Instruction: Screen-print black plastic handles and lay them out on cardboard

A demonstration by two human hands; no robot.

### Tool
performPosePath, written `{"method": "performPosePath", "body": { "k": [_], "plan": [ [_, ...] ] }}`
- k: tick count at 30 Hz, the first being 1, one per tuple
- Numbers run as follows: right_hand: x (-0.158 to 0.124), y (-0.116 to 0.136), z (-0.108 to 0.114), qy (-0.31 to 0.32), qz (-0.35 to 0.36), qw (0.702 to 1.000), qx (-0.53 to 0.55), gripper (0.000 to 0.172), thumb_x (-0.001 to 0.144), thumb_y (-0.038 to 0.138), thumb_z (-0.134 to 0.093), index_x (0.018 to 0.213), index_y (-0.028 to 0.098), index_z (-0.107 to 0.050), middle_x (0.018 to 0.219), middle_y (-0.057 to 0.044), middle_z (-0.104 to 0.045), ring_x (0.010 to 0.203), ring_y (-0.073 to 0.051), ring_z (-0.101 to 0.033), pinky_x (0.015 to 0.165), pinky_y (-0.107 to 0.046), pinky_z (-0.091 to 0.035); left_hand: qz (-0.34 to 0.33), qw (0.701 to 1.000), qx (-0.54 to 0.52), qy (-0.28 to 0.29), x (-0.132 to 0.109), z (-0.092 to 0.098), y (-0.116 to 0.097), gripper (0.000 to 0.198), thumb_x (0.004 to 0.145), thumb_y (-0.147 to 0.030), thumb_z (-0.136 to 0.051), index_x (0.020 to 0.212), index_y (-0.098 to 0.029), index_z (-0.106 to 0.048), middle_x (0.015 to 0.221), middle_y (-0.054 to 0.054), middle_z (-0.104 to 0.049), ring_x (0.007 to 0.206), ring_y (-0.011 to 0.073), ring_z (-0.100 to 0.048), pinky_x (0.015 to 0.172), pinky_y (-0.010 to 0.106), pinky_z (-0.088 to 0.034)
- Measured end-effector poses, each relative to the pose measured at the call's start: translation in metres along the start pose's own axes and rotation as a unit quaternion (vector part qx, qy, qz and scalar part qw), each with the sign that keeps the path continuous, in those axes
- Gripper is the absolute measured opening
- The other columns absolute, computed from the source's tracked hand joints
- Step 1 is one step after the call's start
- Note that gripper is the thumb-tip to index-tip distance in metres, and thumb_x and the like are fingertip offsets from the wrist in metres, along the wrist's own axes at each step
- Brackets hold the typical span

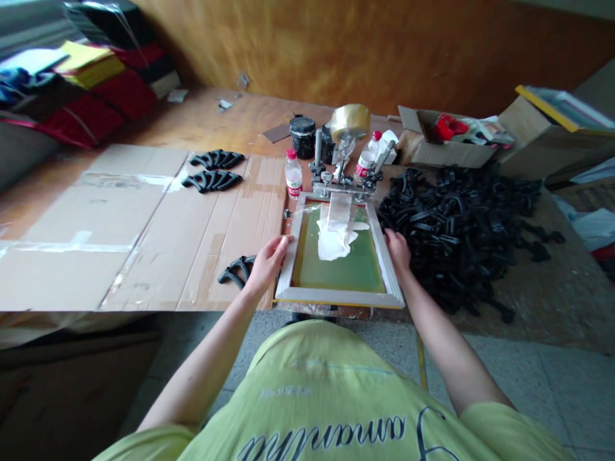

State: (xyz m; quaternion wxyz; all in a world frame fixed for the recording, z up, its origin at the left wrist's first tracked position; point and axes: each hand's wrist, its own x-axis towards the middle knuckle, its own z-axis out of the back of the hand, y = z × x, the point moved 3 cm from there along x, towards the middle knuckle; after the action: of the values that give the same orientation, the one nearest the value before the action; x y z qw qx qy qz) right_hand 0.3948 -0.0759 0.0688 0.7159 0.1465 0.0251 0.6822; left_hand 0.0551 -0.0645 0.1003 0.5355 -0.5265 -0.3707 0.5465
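Note:
A pale wooden printing screen frame [336,296] with green mesh lies in front of me, clamped at its far end. White ink [335,242] and a squeegee [339,211] rest on the mesh. My left hand [269,259] grips the frame's left rail, fingers curled over it. On the right rail, my right hand [398,251] holds the outer edge. A black curved plastic part [234,271] lies just left of my left hand.
A big heap of black plastic parts [461,224] lies right of the frame. Two small stacks of the same parts [214,169] sit on flattened cardboard [120,224]. Bottles [293,173], an ink pot [302,136], a tape roll [350,121] and open boxes [446,144] stand behind.

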Motion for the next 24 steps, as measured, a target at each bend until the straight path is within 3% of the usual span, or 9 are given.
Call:
{"method": "performPosePath", "body": {
  "k": [3, 5, 7, 10, 13, 16, 19, 22, 24],
  "plan": [
    [0.033, 0.004, 0.024, -0.072, -0.027, 0.997, 0.02, 0.046, 0.098, 0.03, -0.039, 0.14, 0.014, -0.049, 0.132, -0.021, -0.058, 0.122, -0.03, -0.052, 0.102, -0.048, -0.043, 0.054, 0.999, 0.0, -0.005, -0.006, -0.008, 0.045, 0.068, 0.081, -0.053, -0.064, 0.14, -0.021, -0.052, 0.069, -0.002, -0.059, 0.052, 0.0096, -0.046, 0.049, 0.021, -0.034],
    [0.053, 0.035, 0.028, -0.084, 0.042, 0.995, 0.034, 0.052, 0.091, 0.035, -0.057, 0.138, 0.015, -0.05, 0.139, -0.019, -0.052, 0.126, -0.032, -0.048, 0.104, -0.047, -0.041, 0.067, 0.997, 0.016, -0.023, -0.004, -0.013, 0.063, 0.072, 0.079, -0.045, -0.067, 0.144, -0.021, -0.048, 0.07, -0.002, -0.06, 0.055, 0.0102, -0.049, 0.052, 0.021, -0.036],
    [0.064, 0.07, 0.024, -0.046, 0.116, 0.992, 0.023, 0.052, 0.084, 0.034, -0.069, 0.13, 0.016, -0.056, 0.132, -0.018, -0.056, 0.121, -0.034, -0.049, 0.099, -0.048, -0.042, 0.068, 0.997, 0.031, -0.031, 0.0, -0.015, 0.073, 0.07, 0.078, -0.042, -0.066, 0.143, -0.021, -0.049, 0.07, -0.002, -0.061, 0.057, 0.0111, -0.051, 0.053, 0.021, -0.037],
    [0.056, 0.101, 0.008, 0.044, 0.142, 0.989, -0.004, 0.028, 0.082, 0.027, -0.071, 0.108, 0.017, -0.066, 0.105, -0.013, -0.067, 0.101, -0.03, -0.057, 0.086, -0.041, -0.046, 0.063, 0.997, 0.047, -0.024, 0.003, -0.017, 0.079, 0.065, 0.081, -0.043, -0.063, 0.14, -0.019, -0.051, 0.072, -0.001, -0.062, 0.059, 0.0121, -0.053, 0.054, 0.022, -0.038],
    [0.025, 0.103, -0.004, 0.097, 0.182, 0.978, -0.014, 0.01, 0.087, 0.019, -0.061, 0.093, 0.018, -0.069, 0.09, -0.01, -0.068, 0.09, -0.025, -0.058, 0.076, -0.035, -0.044, 0.063, 0.996, 0.06, -0.018, 0.004, -0.017, 0.084, 0.063, 0.082, -0.046, -0.061, 0.138, -0.018, -0.054, 0.077, 0.001, -0.063, 0.065, 0.0137, -0.057, 0.057, 0.023, -0.041],
    [-0.003, 0.093, -0.004, 0.118, 0.292, 0.949, 0.007, 0.023, 0.088, 0.008, -0.05, 0.093, 0.018, -0.07, 0.09, -0.009, -0.069, 0.09, -0.022, -0.058, 0.076, -0.033, -0.041, 0.067, 0.996, 0.049, -0.019, 0.004, -0.017, 0.09, 0.064, 0.083, -0.048, -0.06, 0.138, -0.018, -0.053, 0.081, 0.003, -0.065, 0.069, 0.0151, -0.06, 0.061, 0.023, -0.043],
    [-0.006, 0.086, 0.001, 0.14, 0.359, 0.922, 0.038, 0.021, 0.086, 0.01, -0.054, 0.091, 0.02, -0.072, 0.088, -0.007, -0.069, 0.089, -0.021, -0.057, 0.077, -0.032, -0.038, 0.067, 0.997, 0.03, -0.021, 0.006, -0.018, 0.093, 0.064, 0.082, -0.048, -0.061, 0.137, -0.017, -0.053, 0.08, 0.003, -0.065, 0.069, 0.0155, -0.06, 0.061, 0.024, -0.043],
    [0.003, 0.087, 0.002, 0.109, 0.332, 0.936, 0.04, 0.014, 0.085, 0.015, -0.059, 0.088, 0.021, -0.072, 0.084, -0.006, -0.069, 0.089, -0.022, -0.056, 0.079, -0.034, -0.037, 0.064, 0.997, 0.024, -0.022, 0.006, -0.018, 0.091, 0.064, 0.081, -0.049, -0.062, 0.135, -0.016, -0.055, 0.075, 0.001, -0.063, 0.064, 0.0142, -0.057, 0.057, 0.023, -0.041],
    [0.0, 0.088, -0.002, 0.072, 0.304, 0.949, 0.033, 0.019, 0.087, 0.013, -0.054, 0.091, 0.02, -0.072, 0.088, -0.008, -0.07, 0.092, -0.024, -0.055, 0.081, -0.036, -0.037, 0.066, 0.997, 0.021, -0.022, 0.005, -0.018, 0.088, 0.065, 0.08, -0.05, -0.061, 0.135, -0.017, -0.054, 0.073, 0.0, -0.061, 0.06, 0.013, -0.055, 0.054, 0.023, -0.04]
  ]
}}
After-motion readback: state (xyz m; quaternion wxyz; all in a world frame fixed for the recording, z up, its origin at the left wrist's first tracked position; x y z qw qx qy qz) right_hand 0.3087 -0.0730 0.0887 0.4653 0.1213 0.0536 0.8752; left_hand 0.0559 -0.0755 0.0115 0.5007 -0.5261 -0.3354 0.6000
